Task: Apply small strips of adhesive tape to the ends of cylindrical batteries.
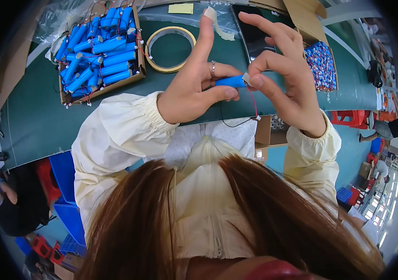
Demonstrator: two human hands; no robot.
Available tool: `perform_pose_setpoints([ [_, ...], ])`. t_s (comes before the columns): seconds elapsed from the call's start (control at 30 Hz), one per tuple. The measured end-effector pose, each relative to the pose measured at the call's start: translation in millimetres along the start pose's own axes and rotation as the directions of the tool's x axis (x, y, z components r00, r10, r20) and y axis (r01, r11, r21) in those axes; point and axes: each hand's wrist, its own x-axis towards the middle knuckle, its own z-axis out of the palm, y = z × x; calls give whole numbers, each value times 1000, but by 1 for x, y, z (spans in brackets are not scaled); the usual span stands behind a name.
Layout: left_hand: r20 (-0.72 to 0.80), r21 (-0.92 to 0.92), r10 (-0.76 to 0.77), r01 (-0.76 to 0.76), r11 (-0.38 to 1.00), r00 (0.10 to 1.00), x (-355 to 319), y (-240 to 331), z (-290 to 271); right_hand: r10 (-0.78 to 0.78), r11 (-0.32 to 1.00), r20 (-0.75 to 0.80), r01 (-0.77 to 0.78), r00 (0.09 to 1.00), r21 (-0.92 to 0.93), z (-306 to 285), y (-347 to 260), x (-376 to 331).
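Note:
My left hand holds a blue cylindrical battery cell between thumb and fingers, and wears a ring. A strip of pale masking tape clings to its raised index fingertip. At the cell's right end, the thumb and index finger of my right hand pinch against a small piece of pale tape; its other fingers are spread. Thin red and black wires hang from that end to a small white connector. A roll of masking tape lies flat beyond my left hand.
To the left stands a cardboard box of similar wired blue cells. A black phone-like slab lies behind my hands, beside a yellow paper slip. Many small blue-and-red parts fill a box at right. Co-workers and stools are farther off.

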Motion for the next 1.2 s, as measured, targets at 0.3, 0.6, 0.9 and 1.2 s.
perform_pose_setpoints([
  [0.3,19,67,33,-35,997,999,1,-12,-4,-56,991,68,63,996,-115,-4,-5,7],
  [0.6,669,361,585,-888,284,459,37,-23,-37,-37,979,63,49,997,-196,-1,-16,10],
  [0.9,688,370,565,-890,267,456,38,-21,-35,-26,988,130,45,991,-145,-7,-14,12],
  [1.2,686,410,558,-882,235,467,35,-20,-35,-15,994,159,32,987,-104,-7,-11,14],
])
